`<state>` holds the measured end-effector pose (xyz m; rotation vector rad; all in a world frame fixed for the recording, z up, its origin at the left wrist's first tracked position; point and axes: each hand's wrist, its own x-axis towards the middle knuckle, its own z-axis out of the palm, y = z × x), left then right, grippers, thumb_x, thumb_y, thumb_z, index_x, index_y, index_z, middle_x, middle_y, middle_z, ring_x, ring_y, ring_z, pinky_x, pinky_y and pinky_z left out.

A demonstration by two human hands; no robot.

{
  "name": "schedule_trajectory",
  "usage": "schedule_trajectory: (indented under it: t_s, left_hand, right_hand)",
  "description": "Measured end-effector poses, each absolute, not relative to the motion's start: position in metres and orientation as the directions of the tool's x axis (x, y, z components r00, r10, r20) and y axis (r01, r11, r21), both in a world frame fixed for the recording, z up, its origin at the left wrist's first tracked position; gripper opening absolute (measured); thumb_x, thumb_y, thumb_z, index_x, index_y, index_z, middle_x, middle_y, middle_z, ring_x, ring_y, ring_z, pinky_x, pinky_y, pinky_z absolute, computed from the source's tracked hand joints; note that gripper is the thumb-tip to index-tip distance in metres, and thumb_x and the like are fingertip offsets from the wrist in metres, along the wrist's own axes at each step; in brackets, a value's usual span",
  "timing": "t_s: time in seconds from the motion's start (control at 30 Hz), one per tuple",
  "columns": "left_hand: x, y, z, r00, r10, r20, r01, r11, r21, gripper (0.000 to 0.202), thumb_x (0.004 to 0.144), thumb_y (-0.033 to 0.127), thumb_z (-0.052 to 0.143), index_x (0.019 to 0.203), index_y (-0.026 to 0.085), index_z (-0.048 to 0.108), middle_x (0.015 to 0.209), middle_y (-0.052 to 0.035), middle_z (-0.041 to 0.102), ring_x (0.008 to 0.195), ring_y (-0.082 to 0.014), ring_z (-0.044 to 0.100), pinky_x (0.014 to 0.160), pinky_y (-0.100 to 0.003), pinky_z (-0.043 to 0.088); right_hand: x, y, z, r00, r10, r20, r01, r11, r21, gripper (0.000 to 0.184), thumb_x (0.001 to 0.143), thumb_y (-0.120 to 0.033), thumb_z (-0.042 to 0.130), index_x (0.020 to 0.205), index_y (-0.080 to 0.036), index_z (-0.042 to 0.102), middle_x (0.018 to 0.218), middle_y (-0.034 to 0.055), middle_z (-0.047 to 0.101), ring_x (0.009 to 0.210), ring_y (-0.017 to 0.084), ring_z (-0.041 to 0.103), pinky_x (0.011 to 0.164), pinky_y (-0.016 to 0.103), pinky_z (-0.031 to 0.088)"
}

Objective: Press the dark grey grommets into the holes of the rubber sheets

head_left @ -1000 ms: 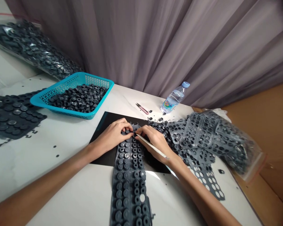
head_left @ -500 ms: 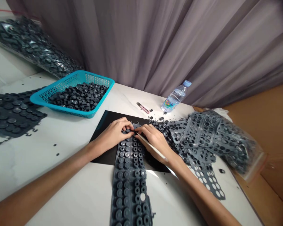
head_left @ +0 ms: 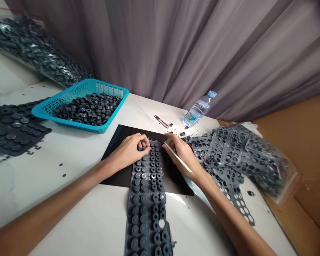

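Observation:
A long dark grey rubber sheet studded with rows of round ring-like parts runs from the front edge up onto a black mat. My left hand rests at the sheet's upper left corner, thumb and fingers curled together; whatever they pinch is hidden. Just right of the sheet, above the mat, is my right hand. It grips a thin pale stick-like tool that slants back along the palm to the wrist. The tool's tip and exact kind are hard to make out.
A blue basket of small black rubber parts stands left, before a bulging clear bag. Another studded sheet lies far left. Pink-handled thread snips, a water bottle and punched sheets with a bag are at right.
My right hand has moved right, away from the left hand and off the sheet, with the pale tool still in it. My left hand stays almost in place.

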<state>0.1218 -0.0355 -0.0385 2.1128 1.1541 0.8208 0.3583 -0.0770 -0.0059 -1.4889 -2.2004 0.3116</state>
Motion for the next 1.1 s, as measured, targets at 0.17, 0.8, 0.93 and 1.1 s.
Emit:
schedule_trajectory:
  t_s: [0.17, 0.8, 0.93, 1.1]
  left_hand:
    - [0.126, -0.034, -0.038, 0.4, 0.886, 0.234, 0.549, -0.436, 0.713, 0.013, 0.087, 0.023, 0.066, 0.099, 0.022, 0.072, 0.08, 0.0014, 0.065, 0.07, -0.0142, 0.061, 0.066, -0.028, 0.047]
    - [0.128, -0.036, -0.036, 0.384, 0.898, 0.216, 0.614, -0.423, 0.667, 0.012, 0.086, 0.03, 0.068, 0.096, 0.025, 0.074, 0.083, 0.0008, 0.067, 0.071, -0.0153, 0.063, 0.066, -0.028, 0.045]
    - [0.129, -0.036, -0.034, 0.389, 0.898, 0.205, 0.621, -0.419, 0.663, 0.012, 0.087, 0.029, 0.067, 0.096, 0.025, 0.073, 0.084, 0.0005, 0.068, 0.073, -0.016, 0.063, 0.065, -0.028, 0.044]
    - [0.128, -0.035, -0.033, 0.412, 0.893, 0.179, 0.623, -0.42, 0.66, 0.014, 0.087, 0.029, 0.069, 0.1, 0.027, 0.072, 0.084, 0.0014, 0.067, 0.073, -0.0155, 0.063, 0.067, -0.028, 0.045]
  right_hand:
    - [0.351, -0.067, -0.011, -0.42, 0.885, 0.198, 0.647, 0.446, -0.618, 0.018, 0.104, -0.04, 0.057, 0.105, -0.022, 0.062, 0.097, 0.0036, 0.068, 0.083, 0.019, 0.062, 0.077, 0.031, 0.05]
    - [0.35, -0.068, -0.011, -0.55, 0.801, 0.237, 0.683, 0.594, -0.424, 0.025, 0.107, -0.037, 0.051, 0.126, -0.024, 0.06, 0.109, 0.0078, 0.066, 0.101, 0.023, 0.061, 0.092, 0.038, 0.052]
    - [0.341, -0.065, -0.025, -0.55, 0.783, 0.29, 0.74, 0.618, -0.267, 0.024, 0.109, -0.034, 0.044, 0.123, -0.021, 0.059, 0.115, 0.013, 0.064, 0.107, 0.027, 0.06, 0.094, 0.043, 0.054]
    - [0.342, -0.062, -0.035, -0.284, 0.892, 0.351, 0.873, 0.392, -0.289, 0.027, 0.109, -0.032, 0.037, 0.125, -0.017, 0.053, 0.116, 0.0161, 0.058, 0.102, 0.029, 0.064, 0.084, 0.043, 0.057]
